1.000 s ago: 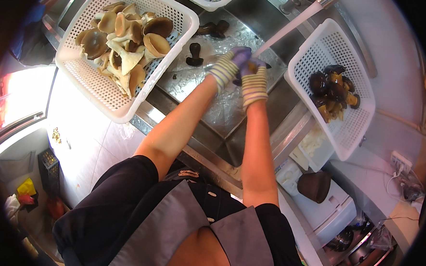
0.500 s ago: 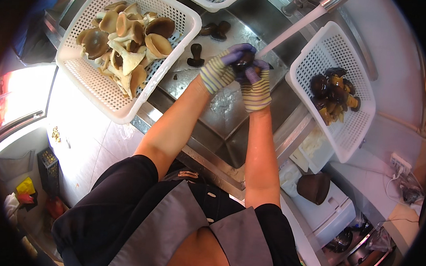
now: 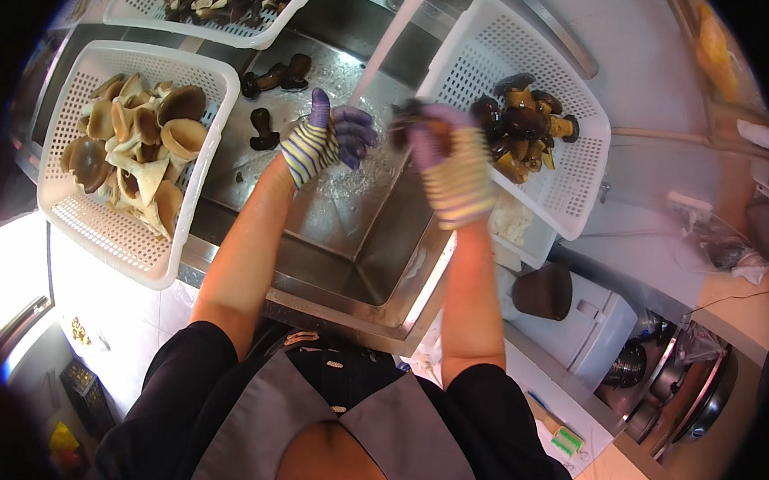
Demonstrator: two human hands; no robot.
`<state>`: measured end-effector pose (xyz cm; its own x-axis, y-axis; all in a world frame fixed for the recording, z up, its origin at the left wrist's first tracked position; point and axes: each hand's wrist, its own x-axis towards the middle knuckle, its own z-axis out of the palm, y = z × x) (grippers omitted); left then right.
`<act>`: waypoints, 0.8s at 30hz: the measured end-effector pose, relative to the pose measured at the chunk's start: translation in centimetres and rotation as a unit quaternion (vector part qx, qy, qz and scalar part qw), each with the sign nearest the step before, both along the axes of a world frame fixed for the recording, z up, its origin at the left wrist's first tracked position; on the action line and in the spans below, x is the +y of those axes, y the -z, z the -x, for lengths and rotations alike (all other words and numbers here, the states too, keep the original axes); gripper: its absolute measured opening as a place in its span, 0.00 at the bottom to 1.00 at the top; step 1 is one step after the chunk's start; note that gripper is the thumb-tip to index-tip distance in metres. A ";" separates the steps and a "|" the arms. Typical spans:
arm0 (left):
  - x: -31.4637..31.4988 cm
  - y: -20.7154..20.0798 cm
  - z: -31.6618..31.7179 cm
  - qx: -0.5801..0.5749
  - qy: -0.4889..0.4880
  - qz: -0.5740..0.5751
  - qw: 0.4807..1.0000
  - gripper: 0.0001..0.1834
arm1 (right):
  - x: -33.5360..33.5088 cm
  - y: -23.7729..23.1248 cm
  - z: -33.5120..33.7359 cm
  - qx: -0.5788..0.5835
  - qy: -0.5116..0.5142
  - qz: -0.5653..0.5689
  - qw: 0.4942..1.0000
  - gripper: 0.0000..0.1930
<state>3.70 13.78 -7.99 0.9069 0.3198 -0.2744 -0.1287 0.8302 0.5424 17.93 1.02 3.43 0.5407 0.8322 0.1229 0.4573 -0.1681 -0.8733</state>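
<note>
Over the metal sink [image 3: 314, 258], my left hand [image 3: 327, 141] in a striped, purple-fingered glove is open, fingers spread, with nothing in it. My right hand [image 3: 457, 174], in a matching glove and blurred by motion, grips a dark brown mushroom [image 3: 410, 128] at the left edge of the right white basket [image 3: 591, 177]. That basket holds several wet, dark-capped mushrooms [image 3: 525, 121] with yellowish stems. More dark mushrooms [image 3: 263, 129] lie on the sink bottom left of my left hand. A stream of water [image 3: 395, 41] falls between my hands.
At the left stands a white basket [image 3: 123, 252] of large pale-brown mushrooms [image 3: 137, 144]. Another white basket [image 3: 187, 28] with small dark pieces is at the far left. A brown pot-like container [image 3: 543, 292] sits on a white box right of the sink.
My hands have parted: the left let go and opened, while the right carried the dark mushroom out of the water toward the right basket. The whole view has shifted.
</note>
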 end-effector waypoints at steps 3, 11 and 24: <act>2.5 2.9 -0.5 0.179 -0.091 0.045 0.979 0.33 | -1.9 -1.7 -7.9 -0.146 0.107 0.016 0.983 0.14; 5.3 12.6 2.8 0.487 -0.140 -0.379 0.774 0.20 | -3.4 3.3 -24.1 0.171 0.242 0.095 0.950 0.23; 6.7 18.4 4.2 0.776 -0.089 -0.228 0.582 0.35 | -4.6 -0.3 -19.9 -0.266 0.185 0.173 0.930 0.15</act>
<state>-0.48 20.45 -26.37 -0.3784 0.7307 -0.5683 0.7471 0.6036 0.2786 37.87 -3.59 3.76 0.7371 0.6411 0.2136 0.6640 -0.6286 -0.4050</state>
